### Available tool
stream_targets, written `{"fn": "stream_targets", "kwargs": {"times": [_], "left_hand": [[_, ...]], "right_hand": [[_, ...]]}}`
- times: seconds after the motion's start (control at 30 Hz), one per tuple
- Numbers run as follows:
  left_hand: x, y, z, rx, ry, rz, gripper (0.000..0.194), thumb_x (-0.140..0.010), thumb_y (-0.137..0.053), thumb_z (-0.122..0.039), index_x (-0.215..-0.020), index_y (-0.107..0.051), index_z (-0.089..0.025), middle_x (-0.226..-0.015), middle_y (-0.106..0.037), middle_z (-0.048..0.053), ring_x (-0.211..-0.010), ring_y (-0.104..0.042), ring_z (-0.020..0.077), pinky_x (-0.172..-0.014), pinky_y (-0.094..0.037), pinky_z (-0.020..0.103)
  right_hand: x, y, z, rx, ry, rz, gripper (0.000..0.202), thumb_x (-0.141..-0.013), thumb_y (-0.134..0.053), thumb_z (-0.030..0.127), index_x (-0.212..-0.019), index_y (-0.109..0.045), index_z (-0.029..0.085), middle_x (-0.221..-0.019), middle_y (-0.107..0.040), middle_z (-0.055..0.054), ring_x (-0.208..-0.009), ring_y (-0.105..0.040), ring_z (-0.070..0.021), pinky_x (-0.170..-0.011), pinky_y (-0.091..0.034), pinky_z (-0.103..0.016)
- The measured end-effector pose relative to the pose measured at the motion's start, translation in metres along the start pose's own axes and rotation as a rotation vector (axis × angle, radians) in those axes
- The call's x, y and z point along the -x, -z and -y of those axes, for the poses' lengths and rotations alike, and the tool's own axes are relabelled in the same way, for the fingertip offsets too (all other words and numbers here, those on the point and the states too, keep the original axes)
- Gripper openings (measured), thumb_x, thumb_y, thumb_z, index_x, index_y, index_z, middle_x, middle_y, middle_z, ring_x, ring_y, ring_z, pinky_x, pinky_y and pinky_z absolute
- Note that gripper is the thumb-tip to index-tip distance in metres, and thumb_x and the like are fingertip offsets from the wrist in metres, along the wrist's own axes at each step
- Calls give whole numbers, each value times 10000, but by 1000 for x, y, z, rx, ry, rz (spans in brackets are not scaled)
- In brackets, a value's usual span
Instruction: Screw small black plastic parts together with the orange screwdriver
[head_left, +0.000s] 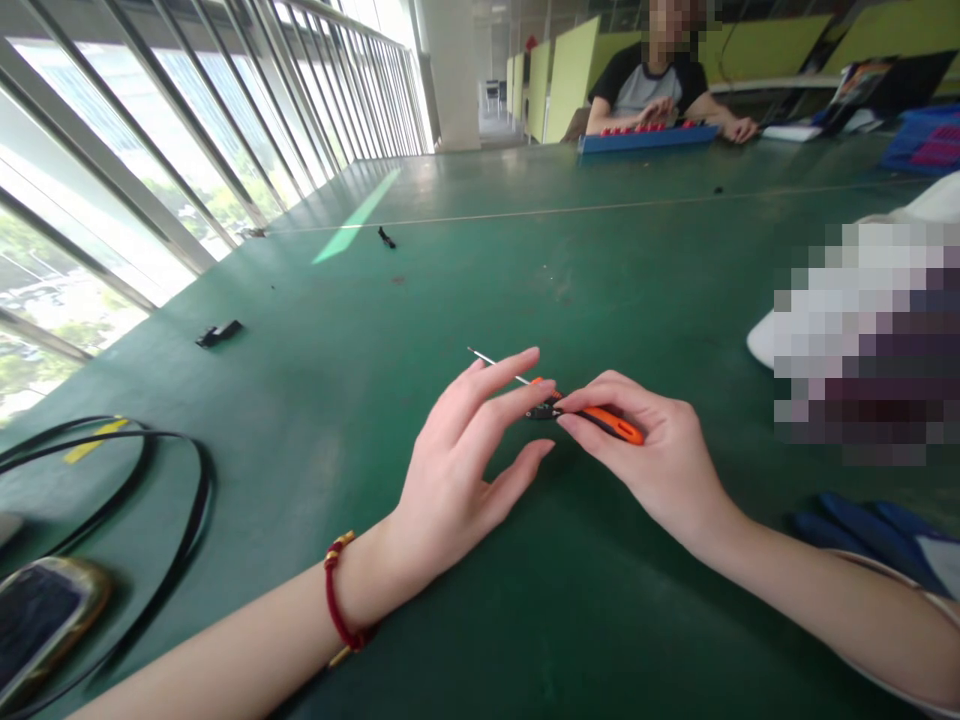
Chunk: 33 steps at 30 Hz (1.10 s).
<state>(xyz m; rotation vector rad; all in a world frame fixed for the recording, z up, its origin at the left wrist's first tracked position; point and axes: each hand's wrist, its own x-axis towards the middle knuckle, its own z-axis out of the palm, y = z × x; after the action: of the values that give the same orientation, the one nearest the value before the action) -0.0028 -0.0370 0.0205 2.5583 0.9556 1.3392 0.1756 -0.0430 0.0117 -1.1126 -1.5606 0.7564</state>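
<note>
Head view: a railing (247, 110) is edging the green table (360, 320), a person (652, 80) sitting beyond. The left hand (461, 445) is spreading open, contact unclear; between the hands, an orange-handled screwdriver (615, 425) is slanting far-left; the right hand (667, 450), nearer its handle, is pinching a small black part (541, 411).

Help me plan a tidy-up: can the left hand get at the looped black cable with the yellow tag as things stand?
Probably yes: the left hand has its fingers spread, seemingly gripping nothing, and only green tabletop shows between it and the black cable.
</note>
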Motion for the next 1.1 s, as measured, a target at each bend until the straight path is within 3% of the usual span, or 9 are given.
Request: {"fn": "stream_targets", "kwargs": {"times": [0.13, 0.37, 0.6, 0.8, 1.1], "left_hand": [[-3, 0, 8, 59, 211, 59, 210, -792, -646, -223, -993, -625, -164, -946, -678, 59, -861, -631, 159, -773, -530, 294], [-5, 1, 6, 172, 277, 40, 76, -767, -662, -177, -835, -693, -163, -801, -682, 28, -741, -626, 126, -680, -513, 232], [-6, 1, 4, 213, 339, 64, 33, -746, -661, -156, -776, -675, -158, -764, -666, 13, -725, -612, 115, -682, -495, 225], [-7, 1, 4, 228, 479, 96, 18, -744, -650, -166, -741, -652, -149, -746, -649, 5, -709, -588, 106, -683, -472, 218], [-6, 1, 3, 223, 473, 85, 11, -731, -654, -158, -741, -658, -159, -741, -642, -6, -711, -580, 102, -684, -456, 215]], "right_hand": [[-1, 1, -2, -13, -16, -1, 35, -756, -654, 219, -775, -682, 207, -741, -597, 12, -667, -563, -105, -622, -475, -241], [-2, 1, -2, -30, -35, 55, 35, -752, -649, 214, -773, -674, 201, -742, -600, 9, -666, -567, -107, -633, -477, -243], [-3, 2, 0, 53, -2, 104, 57, -761, -626, 174, -805, -654, 197, -777, -592, 10, -700, -563, -107, -645, -459, -227], [-1, 4, 0, 169, 185, 70, 127, -780, -606, 143, -881, -626, 217, -841, -583, -7, -766, -578, -126, -684, -454, -249], [-1, 5, -2, 283, 336, 93, 217, -842, -518, 113, -963, -665, 217, -864, -502, -33, -794, -552, -125, -684, -455, -265]]}}
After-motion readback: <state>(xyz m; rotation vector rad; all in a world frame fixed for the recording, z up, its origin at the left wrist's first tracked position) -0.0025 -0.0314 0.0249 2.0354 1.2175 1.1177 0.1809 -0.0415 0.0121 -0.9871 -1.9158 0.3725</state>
